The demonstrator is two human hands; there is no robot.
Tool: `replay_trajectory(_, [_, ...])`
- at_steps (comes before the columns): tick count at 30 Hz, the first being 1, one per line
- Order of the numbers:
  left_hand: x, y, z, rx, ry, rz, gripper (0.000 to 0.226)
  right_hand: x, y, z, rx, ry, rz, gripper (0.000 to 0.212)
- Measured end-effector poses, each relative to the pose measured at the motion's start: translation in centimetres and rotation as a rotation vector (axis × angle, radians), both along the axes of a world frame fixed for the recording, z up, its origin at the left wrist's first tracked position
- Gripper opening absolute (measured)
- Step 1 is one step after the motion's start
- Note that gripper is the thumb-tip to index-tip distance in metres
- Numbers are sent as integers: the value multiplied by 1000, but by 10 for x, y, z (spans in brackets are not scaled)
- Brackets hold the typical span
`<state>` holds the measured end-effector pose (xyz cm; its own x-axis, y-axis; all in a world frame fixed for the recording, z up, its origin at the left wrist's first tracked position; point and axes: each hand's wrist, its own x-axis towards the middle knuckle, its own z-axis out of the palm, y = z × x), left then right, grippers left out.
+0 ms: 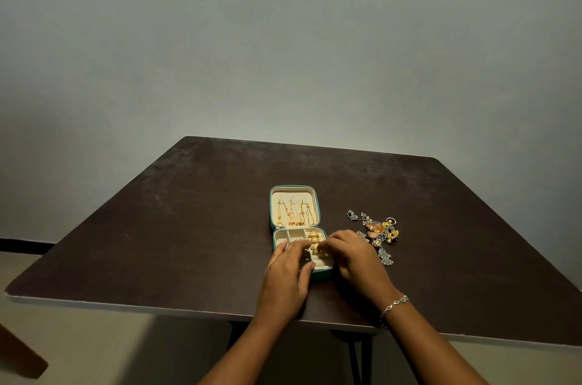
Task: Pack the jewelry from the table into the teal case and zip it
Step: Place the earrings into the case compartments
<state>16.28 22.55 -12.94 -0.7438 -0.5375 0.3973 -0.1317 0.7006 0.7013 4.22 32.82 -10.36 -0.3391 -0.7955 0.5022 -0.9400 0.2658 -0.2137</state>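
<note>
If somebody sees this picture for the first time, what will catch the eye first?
The open teal case in the middle of the dark table stands out first, with gold chains in its lid. The left hand and the right hand meet over its base, fingertips at a gold earring. A pile of loose jewelry lies on the table to the right of the case.

Left grip and right grip, both bare here, forearms uncovered all the way to the bottom edge. One thing worn: a slim silver bracelet on the right wrist, small oval links in a chain, catching the light.
</note>
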Motion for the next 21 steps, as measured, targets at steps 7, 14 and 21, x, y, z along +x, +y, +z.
replay_trajectory(7, [2,1,3,8,-4,-5,34,1,4,-4,-53,-70,16,34])
replay_trajectory(14, [3,2,3,-87,13,-5,32,1,30,-15,-52,-121,13,28])
replay_trajectory(21, [3,0,2,-101,21,5,34,-50,67,-9,-254,-201,-272,15])
